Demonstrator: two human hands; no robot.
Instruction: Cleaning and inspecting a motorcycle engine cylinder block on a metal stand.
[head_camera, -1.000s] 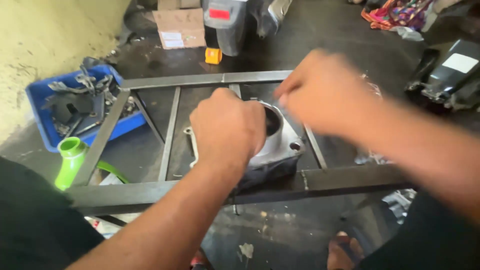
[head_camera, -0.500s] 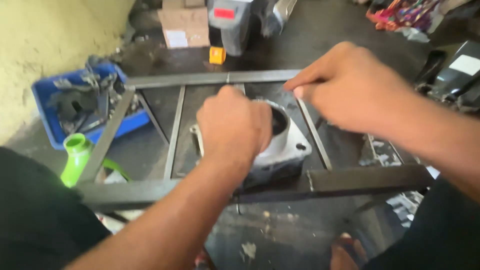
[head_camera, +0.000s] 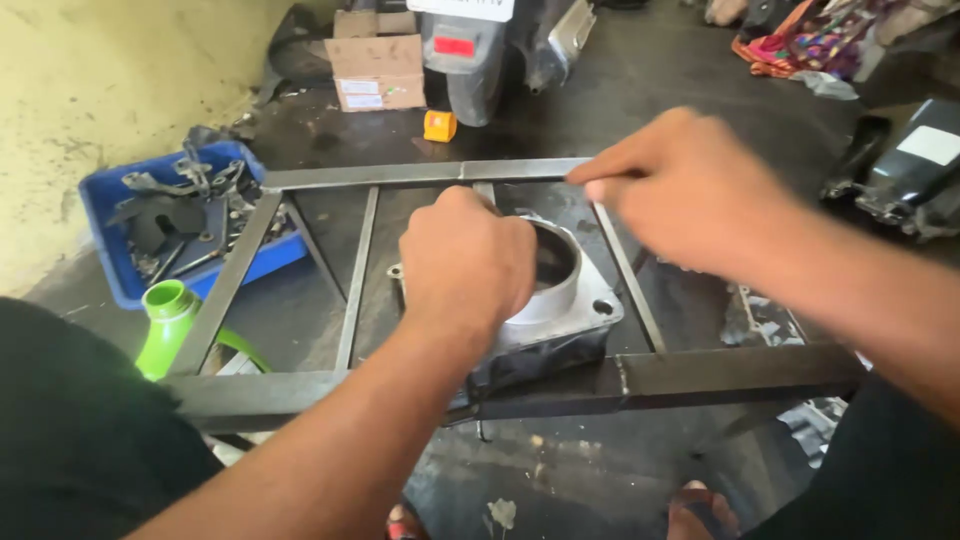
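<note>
Resting on a metal frame (head_camera: 640, 375), grey engine cylinder (head_camera: 565, 300), round bore, flanged

Your left hand (head_camera: 465, 262) covers the near-left part of the grey metal cylinder block (head_camera: 560, 300), so you cannot tell whether its fingers grip anything, and the block's underside is lost behind the front bar of the steel frame (head_camera: 700, 372). Your right hand (head_camera: 690, 190) is motion-blurred, and whatever its fingertips pinch is too small to make out. The parts in the blue tray (head_camera: 110, 250) are a tangle, and the scooter (head_camera: 490, 50) is cut off by the top edge.
</note>
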